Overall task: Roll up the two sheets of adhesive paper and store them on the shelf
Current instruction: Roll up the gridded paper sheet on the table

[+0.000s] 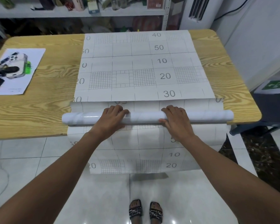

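Two sheets of adhesive paper with grey grid backing lie on a wooden table [39, 110]. The upper sheet [142, 67] lies flat, reaching the table's far edge. The lower sheet [145, 151] hangs over the near edge toward the floor. A glossy white marbled roll [144, 118] lies across the near edge of the table on the lower sheet. My left hand [111, 117] is closed over the roll left of its middle. My right hand [176, 118] grips it right of the middle. The shelf [74, 12] stands behind the table, crowded with items.
A printed white sheet [14, 70] with pictures lies on the table's left side. A white appliance [199, 12] stands at the back right. A dark chair [268, 113] is to the right of the table. My sandalled feet [145, 210] stand on white floor tiles.
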Motion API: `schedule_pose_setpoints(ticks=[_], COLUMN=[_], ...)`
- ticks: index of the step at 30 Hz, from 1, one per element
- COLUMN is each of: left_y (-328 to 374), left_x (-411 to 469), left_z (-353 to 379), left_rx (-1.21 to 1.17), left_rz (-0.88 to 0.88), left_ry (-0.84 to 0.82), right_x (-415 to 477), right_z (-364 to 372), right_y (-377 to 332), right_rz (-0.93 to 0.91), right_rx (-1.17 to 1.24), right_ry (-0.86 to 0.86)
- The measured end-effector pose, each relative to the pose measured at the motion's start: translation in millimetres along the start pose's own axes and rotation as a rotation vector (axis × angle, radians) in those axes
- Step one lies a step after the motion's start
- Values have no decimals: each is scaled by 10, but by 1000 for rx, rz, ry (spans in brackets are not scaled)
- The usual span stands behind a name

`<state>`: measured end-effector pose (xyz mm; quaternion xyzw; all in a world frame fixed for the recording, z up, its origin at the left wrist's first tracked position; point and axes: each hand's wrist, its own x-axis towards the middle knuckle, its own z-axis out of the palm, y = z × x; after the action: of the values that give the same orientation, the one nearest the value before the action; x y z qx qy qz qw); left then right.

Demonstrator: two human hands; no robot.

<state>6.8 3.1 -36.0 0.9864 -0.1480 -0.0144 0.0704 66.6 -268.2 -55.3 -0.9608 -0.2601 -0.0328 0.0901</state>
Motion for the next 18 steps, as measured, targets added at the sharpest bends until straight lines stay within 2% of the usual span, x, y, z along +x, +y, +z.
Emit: schedule_pose_setpoints(ticks=[18], left_y=[-40], left_x=[15], left_z=[-26], left_rx=[-74], left_rz=[-17], left_ry=[-11], right_x=[-64], right_z=[1], right_y=[4], right_rz=[-32], right_rx=[48], right_ry=[72])
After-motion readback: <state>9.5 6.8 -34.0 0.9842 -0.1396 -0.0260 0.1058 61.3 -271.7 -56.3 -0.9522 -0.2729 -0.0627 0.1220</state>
